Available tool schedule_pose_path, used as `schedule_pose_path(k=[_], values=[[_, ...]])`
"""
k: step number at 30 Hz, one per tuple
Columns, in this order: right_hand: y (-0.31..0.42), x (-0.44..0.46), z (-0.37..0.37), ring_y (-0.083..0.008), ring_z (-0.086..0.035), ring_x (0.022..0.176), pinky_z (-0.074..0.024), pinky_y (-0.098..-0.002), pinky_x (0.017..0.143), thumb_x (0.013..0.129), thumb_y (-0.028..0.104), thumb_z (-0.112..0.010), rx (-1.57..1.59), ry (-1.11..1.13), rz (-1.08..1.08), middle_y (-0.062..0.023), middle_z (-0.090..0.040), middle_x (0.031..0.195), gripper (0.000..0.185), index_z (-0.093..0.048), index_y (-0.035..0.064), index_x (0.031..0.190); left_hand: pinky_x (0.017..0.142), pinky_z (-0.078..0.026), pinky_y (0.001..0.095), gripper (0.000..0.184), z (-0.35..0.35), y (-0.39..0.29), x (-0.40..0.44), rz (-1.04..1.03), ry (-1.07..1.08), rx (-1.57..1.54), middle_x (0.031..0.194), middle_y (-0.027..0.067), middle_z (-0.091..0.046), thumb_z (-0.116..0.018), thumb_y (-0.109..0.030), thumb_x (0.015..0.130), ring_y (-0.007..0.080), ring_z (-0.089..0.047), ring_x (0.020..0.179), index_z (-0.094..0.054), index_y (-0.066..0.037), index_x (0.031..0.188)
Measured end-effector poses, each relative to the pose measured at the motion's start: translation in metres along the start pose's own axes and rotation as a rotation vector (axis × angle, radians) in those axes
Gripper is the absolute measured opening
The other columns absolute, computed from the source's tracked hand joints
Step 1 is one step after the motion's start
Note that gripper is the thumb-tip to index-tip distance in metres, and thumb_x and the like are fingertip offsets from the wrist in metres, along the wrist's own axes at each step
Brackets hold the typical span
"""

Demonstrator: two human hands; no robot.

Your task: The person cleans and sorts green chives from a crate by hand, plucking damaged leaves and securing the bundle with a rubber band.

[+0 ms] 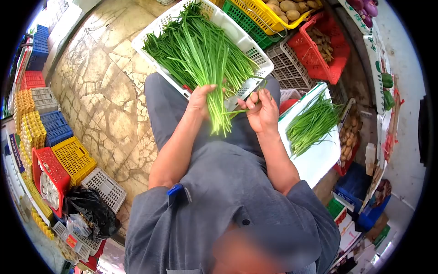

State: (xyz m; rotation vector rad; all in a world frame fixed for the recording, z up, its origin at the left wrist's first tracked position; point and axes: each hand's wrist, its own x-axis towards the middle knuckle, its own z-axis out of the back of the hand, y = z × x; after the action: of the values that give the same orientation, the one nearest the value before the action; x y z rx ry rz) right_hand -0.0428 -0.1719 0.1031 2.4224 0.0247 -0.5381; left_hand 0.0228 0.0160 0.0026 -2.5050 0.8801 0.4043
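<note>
A bunch of long green leafy stalks [214,68] is held in my left hand [203,98], its pale ends hanging over my lap. My right hand [262,107] is just to the right of the bunch, fingers curled in a pinch around a thin green strand. Beneath and beyond my hands, a white plastic crate [266,68] rests across my knees, with more of the green stalks lying in it. On the right, a smaller pile of green stalks [312,123] lies on a white tray [315,170].
Beyond the white crate are a yellow crate [269,28] of potatoes and a red basket [335,68] of brown roots. Stacked crates, a yellow one [74,160] among them, and a black plastic bag [93,210] stand at left on the stone-patterned floor [107,100].
</note>
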Motion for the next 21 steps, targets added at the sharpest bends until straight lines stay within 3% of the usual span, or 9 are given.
schedule_pose_path(k=[4, 5, 8, 9, 14, 21], values=[[0.008, -0.019, 0.005, -0.0134, -0.048, 0.062, -0.0519, -0.0414, 0.076, 0.106, 0.022, -0.051, -0.029, -0.023, -0.046, 0.0013, -0.053, 0.076, 0.018, -0.055, 0.0159, 0.089, 0.075, -0.061, 0.0369, 0.05, 0.003, -0.001, 0.0, 0.006, -0.009, -0.021, 0.123, 0.017, -0.067, -0.063, -0.005, 0.086, 0.0222, -0.069, 0.086, -0.053, 0.003, 0.134], [0.008, -0.024, 0.01, -0.0119, -0.045, 0.058, -0.056, -0.0396, 0.068, 0.105, 0.021, -0.053, 0.02, -0.041, -0.06, 0.0001, -0.054, 0.076, 0.013, -0.054, 0.0141, 0.094, 0.075, -0.061, 0.0369, 0.05, 0.004, 0.0, 0.001, -0.013, -0.017, -0.025, 0.122, 0.0174, -0.067, -0.063, -0.005, 0.086, 0.0222, -0.068, 0.086, -0.053, 0.003, 0.134], [0.017, -0.043, 0.021, -0.0102, -0.042, 0.054, -0.0508, -0.0337, 0.062, 0.105, 0.022, -0.053, 0.052, -0.014, -0.144, 0.0006, -0.053, 0.074, 0.014, -0.054, 0.0139, 0.094, 0.073, -0.061, 0.037, 0.048, 0.004, 0.002, 0.002, -0.052, -0.025, -0.06, 0.122, 0.0185, -0.067, -0.062, -0.004, 0.086, 0.0223, -0.067, 0.084, -0.052, 0.004, 0.133], [0.019, -0.05, 0.018, -0.0089, -0.039, 0.051, -0.0451, -0.0299, 0.057, 0.105, 0.023, -0.053, -0.008, -0.071, -0.13, 0.0012, -0.051, 0.072, 0.015, -0.055, 0.0136, 0.094, 0.072, -0.061, 0.0371, 0.047, 0.003, 0.002, 0.003, -0.054, -0.018, -0.088, 0.121, 0.0188, -0.067, -0.062, -0.004, 0.086, 0.0224, -0.067, 0.084, -0.052, 0.004, 0.132], [0.029, -0.072, 0.024, -0.0081, -0.038, 0.049, -0.0447, -0.03, 0.053, 0.106, 0.021, -0.051, -0.028, -0.028, -0.184, 0.0015, -0.049, 0.071, 0.013, -0.055, 0.0132, 0.096, 0.072, -0.06, 0.0356, 0.046, -0.007, 0.0, 0.0, -0.036, -0.118, -0.059, 0.121, 0.0166, -0.067, -0.063, -0.005, 0.086, 0.0207, -0.065, 0.083, -0.052, 0.003, 0.13], [0.034, -0.08, 0.029, -0.0083, -0.036, 0.048, -0.0442, -0.0298, 0.049, 0.105, 0.018, -0.052, -0.069, 0.048, -0.241, -0.0006, -0.049, 0.069, 0.01, -0.056, 0.0111, 0.098, 0.069, -0.058, 0.0349, 0.034, 0.003, 0.006, 0.01, -0.068, -0.193, -0.043, 0.096, 0.0117, -0.067, -0.061, -0.006, 0.087, 0.0199, -0.062, 0.073, -0.06, 0.006, 0.119]])
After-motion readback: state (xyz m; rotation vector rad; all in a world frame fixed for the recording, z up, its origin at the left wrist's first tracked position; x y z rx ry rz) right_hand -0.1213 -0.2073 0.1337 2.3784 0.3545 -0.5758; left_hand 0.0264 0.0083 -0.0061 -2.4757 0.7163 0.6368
